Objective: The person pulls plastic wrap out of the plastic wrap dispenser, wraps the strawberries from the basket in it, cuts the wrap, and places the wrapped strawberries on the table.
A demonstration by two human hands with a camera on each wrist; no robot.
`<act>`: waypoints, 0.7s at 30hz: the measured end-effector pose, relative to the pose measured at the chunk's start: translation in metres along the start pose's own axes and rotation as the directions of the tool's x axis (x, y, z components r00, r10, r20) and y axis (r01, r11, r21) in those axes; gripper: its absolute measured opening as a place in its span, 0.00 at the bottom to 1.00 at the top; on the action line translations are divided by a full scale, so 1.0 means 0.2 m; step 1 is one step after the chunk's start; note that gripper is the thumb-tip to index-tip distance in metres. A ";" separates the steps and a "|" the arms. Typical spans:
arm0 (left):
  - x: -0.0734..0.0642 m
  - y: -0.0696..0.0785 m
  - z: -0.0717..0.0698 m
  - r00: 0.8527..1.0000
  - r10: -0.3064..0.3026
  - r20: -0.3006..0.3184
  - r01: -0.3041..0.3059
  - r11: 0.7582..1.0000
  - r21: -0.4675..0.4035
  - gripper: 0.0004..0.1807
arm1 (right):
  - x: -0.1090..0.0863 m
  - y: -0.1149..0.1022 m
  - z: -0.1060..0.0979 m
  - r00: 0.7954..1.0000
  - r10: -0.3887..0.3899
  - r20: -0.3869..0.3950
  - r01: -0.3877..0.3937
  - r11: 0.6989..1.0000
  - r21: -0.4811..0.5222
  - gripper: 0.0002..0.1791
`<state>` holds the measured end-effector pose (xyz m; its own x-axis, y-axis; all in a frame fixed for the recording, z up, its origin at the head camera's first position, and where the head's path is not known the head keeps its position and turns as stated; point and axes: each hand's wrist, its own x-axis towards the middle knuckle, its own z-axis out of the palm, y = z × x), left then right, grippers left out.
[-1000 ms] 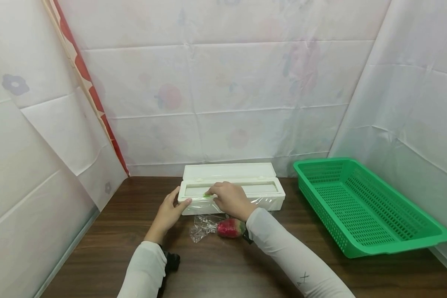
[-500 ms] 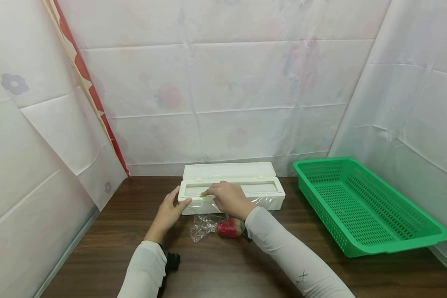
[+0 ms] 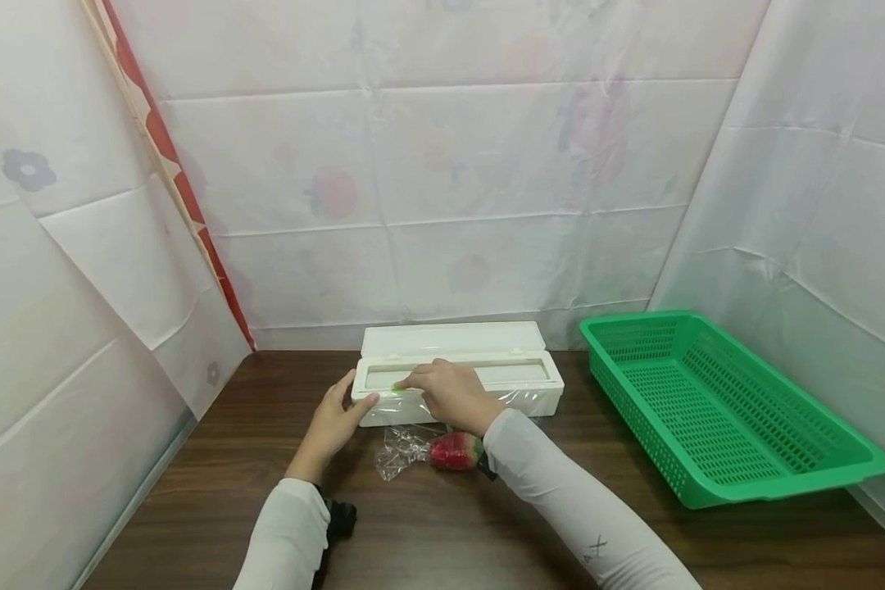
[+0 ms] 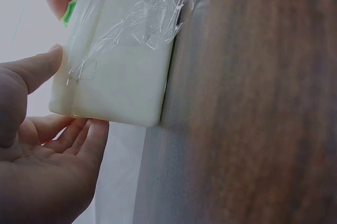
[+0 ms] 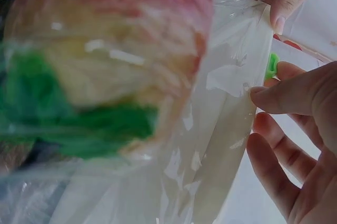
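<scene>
A long white cling film box (image 3: pixel 542 400) stands lengthwise across the table with its lid (image 3: pixel 453 338) raised at the back. My left hand (image 3: pixel 335 416) grips its left end, thumb at the upper edge and fingers against the end face. At the front top edge, my right hand (image 3: pixel 457 397) has its thumb and index finger at a small green slide cutter (image 3: pixel 398 388), near the box's left end. Clear film (image 4: pixel 150 21) drapes down the box front. Before the box lies a red and green fruit-shaped thing (image 3: pixel 453 451) wrapped in film, with a twisted film tail (image 3: pixel 401 452).
To the right on the dark wood table (image 3: pixel 428 533) is a green perforated plastic basket (image 3: pixel 634 418). White patterned sheeting (image 3: pixel 450 205) hangs behind and on both sides. In the right wrist view the wrapped thing (image 5: pixel 116 50) fills much of the left.
My right fingers and the green slide cutter have moved slightly left along the box edge. My left hand, the box and the wrapped thing have stayed in place.
</scene>
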<state>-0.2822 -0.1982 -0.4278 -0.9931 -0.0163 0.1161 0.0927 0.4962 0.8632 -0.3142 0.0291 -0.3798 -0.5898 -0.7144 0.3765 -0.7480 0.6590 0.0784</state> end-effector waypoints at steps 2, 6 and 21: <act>0.00 0.00 0.00 1.000 0.001 0.001 -0.001 1.000 -0.001 0.47 | 0.00 0.00 0.00 1.000 -0.003 0.005 0.002 1.000 0.016 0.25; 0.00 -0.01 0.00 1.000 0.002 0.000 -0.002 1.000 -0.005 0.47 | 0.00 0.00 0.01 1.000 -0.004 0.018 0.003 0.998 0.065 0.25; 0.01 -0.01 0.00 1.000 0.003 0.001 -0.003 1.000 -0.026 0.46 | 0.03 -0.01 -0.05 0.998 0.038 0.041 -0.046 0.973 0.224 0.16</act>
<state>-0.2844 -0.1993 -0.4290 -0.9929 -0.0141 0.1177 0.0971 0.4732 0.8756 -0.3130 0.0251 -0.3673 -0.6300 -0.6979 0.3406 -0.7690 0.6218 -0.1481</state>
